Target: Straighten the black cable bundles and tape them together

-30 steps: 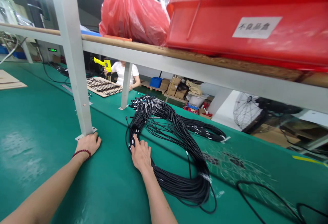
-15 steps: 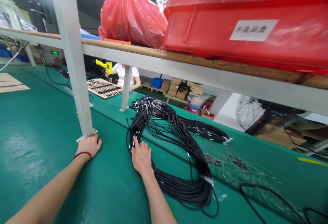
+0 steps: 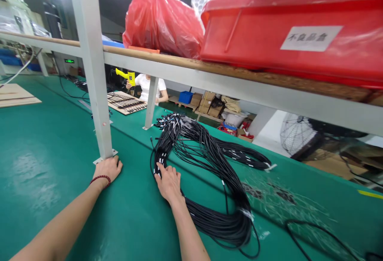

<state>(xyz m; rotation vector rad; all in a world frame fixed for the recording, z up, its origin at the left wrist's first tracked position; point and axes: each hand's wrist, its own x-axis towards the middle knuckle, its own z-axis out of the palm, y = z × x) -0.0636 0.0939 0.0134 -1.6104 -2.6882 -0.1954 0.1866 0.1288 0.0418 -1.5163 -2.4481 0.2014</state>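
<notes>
A large looped bundle of black cables (image 3: pixel 215 223) with small white labels lies on the green tabletop (image 3: pixel 131 213). My right hand (image 3: pixel 169 184) rests on the left side of the loop. Its index finger and thumb reach over the labelled stretch, and the hand is not wrapped round the cables. Many connector ends (image 3: pixel 170 121) gather at the far end of the bundle. Beside the foot of a white metal post (image 3: pixel 97 93), my left hand (image 3: pixel 107 170) leans on the table, thumb apart, holding nothing visible. A red bead bracelet circles that wrist.
A shelf edge (image 3: pixel 185 67) crosses above, bearing a red bin (image 3: pixel 254 30) and a red plastic bag (image 3: pixel 161 22). A second cable coil (image 3: pixel 248 155) lies behind the loop. Across the table, a co-worker (image 3: pixel 146 85) holds a yellow heat gun (image 3: pixel 131 78) near a cable board (image 3: pixel 127 103).
The whole view has shifted slightly, so things appear farther right. My right hand has slid a little nearer along the cables, uncovering more white labels. My left hand stays by the post.
</notes>
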